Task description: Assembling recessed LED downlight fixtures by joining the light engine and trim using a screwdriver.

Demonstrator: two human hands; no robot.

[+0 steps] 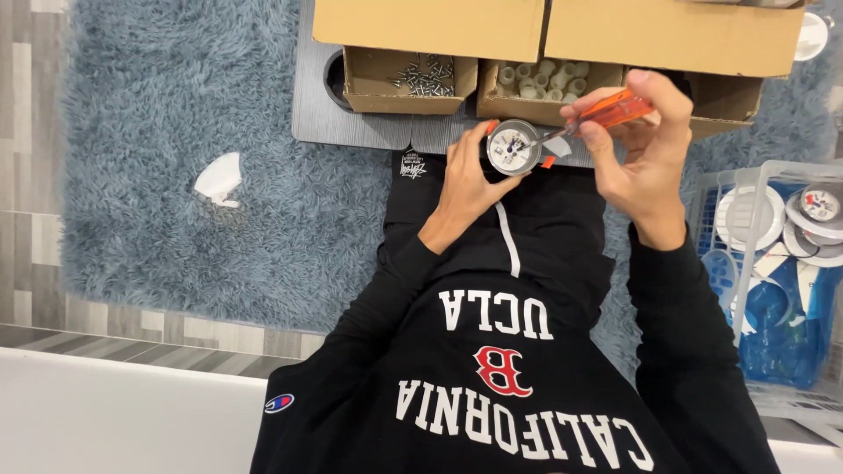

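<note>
My left hand (463,180) grips a small round metal fixture (514,147), its open face turned up toward me, showing white and dark parts inside. My right hand (639,149) holds an orange-handled screwdriver (606,112) whose metal tip points into the round fixture. Both hands hover above my lap, just in front of a low grey tray table (316,114). I wear a black hooded sweatshirt with white lettering.
On the tray table stand open cardboard boxes: one with loose screws (426,77), one with white plastic anchors (544,81). A white wire basket (768,228) at right holds several round white fixtures and blue bags. A white scrap (219,180) lies on the blue shag rug (176,132).
</note>
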